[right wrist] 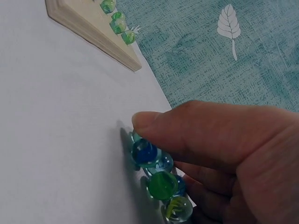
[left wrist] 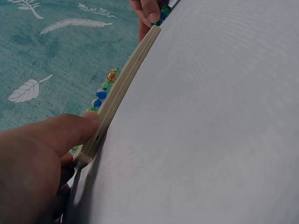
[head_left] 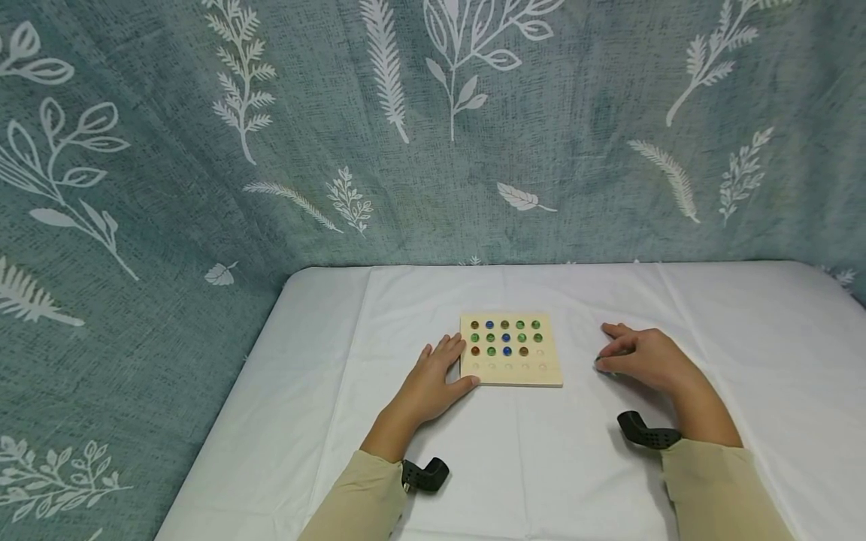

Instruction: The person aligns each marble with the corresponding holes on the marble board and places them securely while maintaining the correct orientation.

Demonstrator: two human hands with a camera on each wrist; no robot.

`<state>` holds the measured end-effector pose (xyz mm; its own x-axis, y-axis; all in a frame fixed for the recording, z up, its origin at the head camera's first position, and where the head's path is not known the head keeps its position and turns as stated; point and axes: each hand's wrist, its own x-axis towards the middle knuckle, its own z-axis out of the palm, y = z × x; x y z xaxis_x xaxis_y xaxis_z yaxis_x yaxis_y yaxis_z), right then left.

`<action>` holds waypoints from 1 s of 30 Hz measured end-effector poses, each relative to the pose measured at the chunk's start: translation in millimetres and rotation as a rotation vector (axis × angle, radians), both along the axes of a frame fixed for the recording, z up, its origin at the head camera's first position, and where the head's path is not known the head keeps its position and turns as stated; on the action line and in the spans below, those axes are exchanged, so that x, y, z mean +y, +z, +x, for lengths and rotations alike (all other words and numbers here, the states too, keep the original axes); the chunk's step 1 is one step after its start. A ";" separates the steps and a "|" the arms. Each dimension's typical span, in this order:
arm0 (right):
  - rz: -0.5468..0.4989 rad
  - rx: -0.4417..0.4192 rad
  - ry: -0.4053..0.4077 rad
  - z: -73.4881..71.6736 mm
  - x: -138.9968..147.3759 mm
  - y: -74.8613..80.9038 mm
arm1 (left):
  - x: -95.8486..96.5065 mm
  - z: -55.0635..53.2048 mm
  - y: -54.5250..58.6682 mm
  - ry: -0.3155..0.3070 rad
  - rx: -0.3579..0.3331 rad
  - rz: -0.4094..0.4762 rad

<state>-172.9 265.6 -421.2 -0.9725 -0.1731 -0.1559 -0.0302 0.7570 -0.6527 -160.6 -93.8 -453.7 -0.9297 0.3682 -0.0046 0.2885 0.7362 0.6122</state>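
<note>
A light wooden board [head_left: 519, 381] lies flat on the table, with rows of round hollows. Glass marbles [head_left: 506, 338] in green, blue and amber sit in its upper three rows; pale hollows show along the near row. My left hand [head_left: 433, 383] rests at the board's left edge, its thumb laid on the near left corner. To the right of the board, the thumb and fingertips of my right hand [head_left: 646, 361] pinch a marble [right wrist: 136, 136], mostly hidden by the thumb. Several blue, green and clear marbles [right wrist: 162, 185] cluster just beneath that hand.
A white cloth [head_left: 271, 451] covers the table. Behind and to the left hangs a teal curtain [head_left: 419, 203] with white leaf prints. Each wrist wears a black camera mount, the left one [head_left: 426, 475] close over the cloth and the right one [head_left: 646, 432] likewise.
</note>
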 end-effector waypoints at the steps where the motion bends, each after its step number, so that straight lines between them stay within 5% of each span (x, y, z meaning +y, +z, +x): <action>1: 0.005 0.004 0.001 -0.4 -0.5 0.1 | 0.0 -0.3 -0.1 0.002 0.002 -0.001; 11: 0.030 0.023 -0.016 -3.7 -6.8 0.3 | 0.1 -1.6 -0.1 0.001 0.003 0.003; 20: -0.070 0.051 -0.088 -5.0 -37.4 5.0 | 1.6 -1.7 0.5 0.011 0.000 -0.004; 30: -0.063 0.101 -0.055 -5.1 -70.8 -1.6 | 1.8 -3.5 -1.8 0.010 0.002 -0.001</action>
<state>-178.0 194.9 -422.9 -0.9910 -0.1258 -0.0469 -0.0581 0.7168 -0.6949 -164.1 -92.0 -455.5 -0.9335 0.3586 -0.0035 0.2819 0.7398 0.6109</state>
